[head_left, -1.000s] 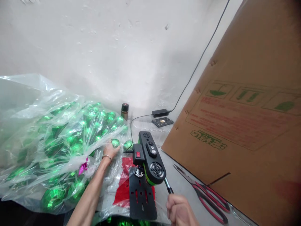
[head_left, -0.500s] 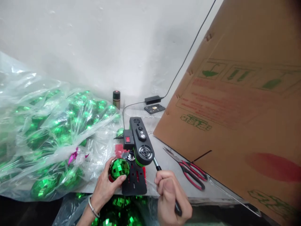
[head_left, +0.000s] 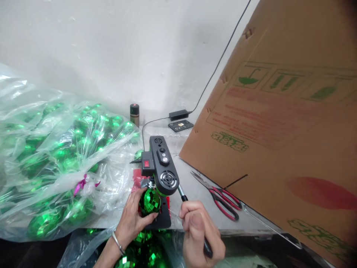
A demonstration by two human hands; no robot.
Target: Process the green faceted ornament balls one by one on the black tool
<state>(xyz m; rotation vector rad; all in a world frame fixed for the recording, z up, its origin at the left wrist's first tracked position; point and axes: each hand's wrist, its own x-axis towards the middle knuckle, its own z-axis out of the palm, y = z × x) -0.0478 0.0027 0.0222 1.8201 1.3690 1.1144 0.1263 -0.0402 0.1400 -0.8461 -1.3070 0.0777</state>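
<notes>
White wall (head_left: 111,48) stands behind black device (head_left: 164,166) and grey worktop (head_left: 192,188).

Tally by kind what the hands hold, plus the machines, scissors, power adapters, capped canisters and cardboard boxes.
Green mirrored ball, in the left hand: 1
Black handle, in the right hand: 1
Black machine: 1
Scissors: 1
Power adapter: 1
Capped canister: 1
Cardboard box: 1
Total: 7

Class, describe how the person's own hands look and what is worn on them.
The left hand is bare, with a smooth, narrow, silver-coloured bracelet around its wrist. The right hand is also bare; its wrist is not clearly visible. No gloves or sleeves show.
</notes>
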